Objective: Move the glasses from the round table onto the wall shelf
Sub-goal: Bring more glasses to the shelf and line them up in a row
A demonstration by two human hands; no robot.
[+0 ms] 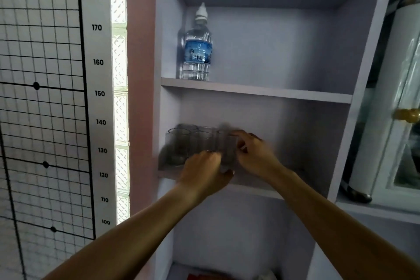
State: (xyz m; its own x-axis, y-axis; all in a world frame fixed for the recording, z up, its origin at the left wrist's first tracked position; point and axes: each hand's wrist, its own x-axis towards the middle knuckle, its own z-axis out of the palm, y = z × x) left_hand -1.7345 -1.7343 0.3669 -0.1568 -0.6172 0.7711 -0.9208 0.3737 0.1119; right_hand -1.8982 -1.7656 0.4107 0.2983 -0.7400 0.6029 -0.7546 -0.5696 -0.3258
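Centre frame: your left hand (205, 171) and right hand (254, 154) gripped one glass (227, 150) | needed gentle lowering onto wall shelf (254, 186), clear of neighbouring glasses (181, 145).

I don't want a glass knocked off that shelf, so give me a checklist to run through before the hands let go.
1. Glass between both hands is over the shelf board: ok, though near the front edge.
2. Glass base resting flat on the board: cannot tell, motion blur.
3. Free board to the right of the right hand: ok, bare.
4. Clearance from the glasses already grouped at left: not ok, very close to the left hand.
5. Water bottle out of the way: ok, it stands one shelf up.
6. Grip secure: cannot tell, the fingers are blurred.
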